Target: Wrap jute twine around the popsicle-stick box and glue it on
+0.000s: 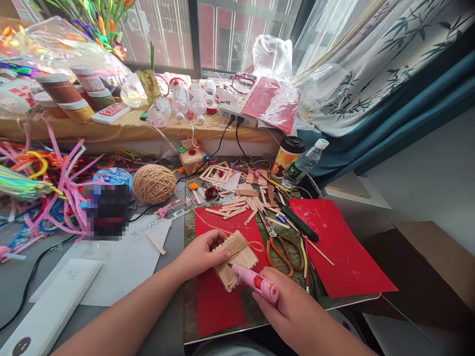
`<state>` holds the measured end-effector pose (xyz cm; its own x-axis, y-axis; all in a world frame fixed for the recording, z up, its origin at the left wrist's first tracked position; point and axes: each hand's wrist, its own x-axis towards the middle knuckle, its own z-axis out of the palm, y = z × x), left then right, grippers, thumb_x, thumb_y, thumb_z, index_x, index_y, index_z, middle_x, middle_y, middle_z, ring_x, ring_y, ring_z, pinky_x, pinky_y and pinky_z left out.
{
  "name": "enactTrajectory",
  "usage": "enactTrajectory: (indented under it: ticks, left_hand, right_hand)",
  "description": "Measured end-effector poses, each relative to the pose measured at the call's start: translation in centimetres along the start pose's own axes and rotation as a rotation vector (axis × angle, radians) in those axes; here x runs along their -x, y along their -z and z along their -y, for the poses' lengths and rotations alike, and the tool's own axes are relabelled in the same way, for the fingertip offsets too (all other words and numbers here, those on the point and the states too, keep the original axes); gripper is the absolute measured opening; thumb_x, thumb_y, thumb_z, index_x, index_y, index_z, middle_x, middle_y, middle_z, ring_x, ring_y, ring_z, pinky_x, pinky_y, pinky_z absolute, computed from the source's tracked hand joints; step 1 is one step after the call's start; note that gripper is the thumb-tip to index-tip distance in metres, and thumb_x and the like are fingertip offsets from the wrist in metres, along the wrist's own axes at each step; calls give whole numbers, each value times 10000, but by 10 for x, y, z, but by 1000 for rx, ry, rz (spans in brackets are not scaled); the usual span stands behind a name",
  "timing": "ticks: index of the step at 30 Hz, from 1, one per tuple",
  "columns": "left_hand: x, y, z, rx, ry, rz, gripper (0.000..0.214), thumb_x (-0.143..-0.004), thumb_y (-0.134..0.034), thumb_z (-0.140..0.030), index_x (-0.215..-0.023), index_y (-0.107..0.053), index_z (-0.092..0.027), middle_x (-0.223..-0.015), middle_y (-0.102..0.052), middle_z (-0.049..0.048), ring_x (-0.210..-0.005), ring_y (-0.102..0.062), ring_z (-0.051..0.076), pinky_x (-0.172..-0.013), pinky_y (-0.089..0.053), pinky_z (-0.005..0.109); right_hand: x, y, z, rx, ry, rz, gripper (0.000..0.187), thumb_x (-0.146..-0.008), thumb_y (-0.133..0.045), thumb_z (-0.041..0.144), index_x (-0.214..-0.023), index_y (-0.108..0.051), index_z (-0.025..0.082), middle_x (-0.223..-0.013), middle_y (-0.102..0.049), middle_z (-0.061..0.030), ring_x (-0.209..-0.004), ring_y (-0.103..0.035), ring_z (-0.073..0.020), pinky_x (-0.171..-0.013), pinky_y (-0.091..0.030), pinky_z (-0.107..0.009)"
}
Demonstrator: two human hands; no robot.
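My left hand (pixel 198 254) grips a small panel of popsicle sticks (pixel 237 259), wound round its middle with jute twine, over a red paper sheet (pixel 215 301). My right hand (pixel 287 304) is closed on a pink glue gun (pixel 256 282) whose tip touches the lower edge of the stick panel. A strand of twine runs from the panel toward the twine ball (pixel 154 184) at the upper left.
Orange-handled scissors (pixel 280 249), loose popsicle sticks (pixel 241 202) and a second red sheet (pixel 339 247) lie to the right. Pipe cleaners (pixel 44 188) crowd the left, a white power bank (pixel 48 306) sits near left, a cup (pixel 286 157) and a bottle (pixel 306 163) behind.
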<state>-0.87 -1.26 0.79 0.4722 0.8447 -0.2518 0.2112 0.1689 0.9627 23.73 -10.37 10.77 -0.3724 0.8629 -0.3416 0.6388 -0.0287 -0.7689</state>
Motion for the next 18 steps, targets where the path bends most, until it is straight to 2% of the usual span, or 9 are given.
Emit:
enactTrajectory:
  ticks: [8,15,18]
  left_hand:
    - [0,0,0,7,23,0,342,-827,-786,-345,-1107,-662,-193,-1053,-717,50,-931,-676,228,-774,-536,303]
    - [0,0,2,34,31,10,379,-828,-794,-354,-1146,-663,-194,-1120,-742,70,-994,-700,257,-809,-546,321]
    - [-1,0,2,23,33,7,379,-825,-797,-350,-1146,-662,-199,-1118,-741,62,-988,-698,251,-808,-542,315]
  right_hand:
    - [0,2,-10,-1,-8,-51,176,-1046,-503,305,-886,-528,236,-905,-625,-20,-792,-571,-198,-717,-455,-300]
    - [0,6,-18,35,-51,-90,267,-1064,-477,348,-825,-425,242,-843,-558,9,-742,-510,-175,-679,-424,-282]
    - [0,8,-22,35,-56,-108,254,-1068,-465,362,-847,-453,238,-848,-559,7,-755,-519,-176,-694,-434,-284]
